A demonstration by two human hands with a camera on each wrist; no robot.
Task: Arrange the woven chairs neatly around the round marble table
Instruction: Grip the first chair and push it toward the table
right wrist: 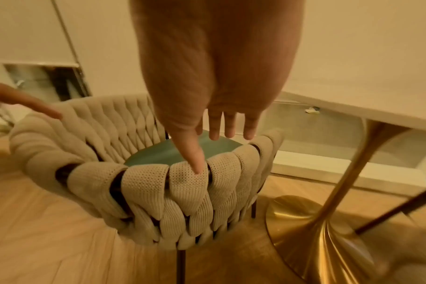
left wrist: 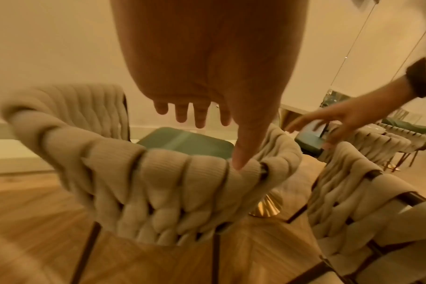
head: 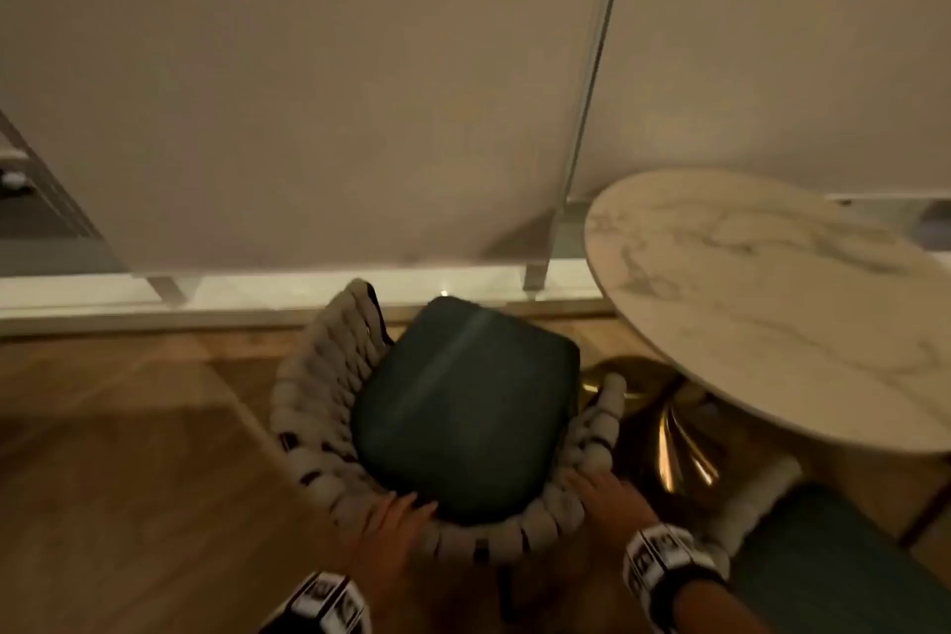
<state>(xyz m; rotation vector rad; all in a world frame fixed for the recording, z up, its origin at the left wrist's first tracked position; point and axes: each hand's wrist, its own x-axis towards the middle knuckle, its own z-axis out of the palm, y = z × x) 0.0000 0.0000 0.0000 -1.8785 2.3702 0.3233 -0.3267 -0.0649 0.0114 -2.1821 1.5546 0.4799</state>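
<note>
A beige woven chair point(head: 319, 407) with a dark green cushion point(head: 463, 412) stands left of the round marble table point(head: 772, 304), its back rim toward me. My left hand point(head: 399, 512) lies over the left of that rim point(left wrist: 158, 173), fingers straight above the seat and thumb touching the weave. On the right of the rim point(right wrist: 144, 182), my right hand point(head: 599, 492) does the same, its fingers straight and its thumb on a woven strap. Neither hand curls round the frame. A second woven chair point(head: 823, 561) stands at the lower right, partly under the table.
The table's gold pedestal base point(right wrist: 316, 240) sits just right of the chair's legs. A white wall with a metal post point(head: 592, 93) and a low white ledge point(head: 257, 294) runs behind. Wooden floor point(head: 128, 479) lies open to the left. More woven chairs point(left wrist: 401, 138) stand farther off.
</note>
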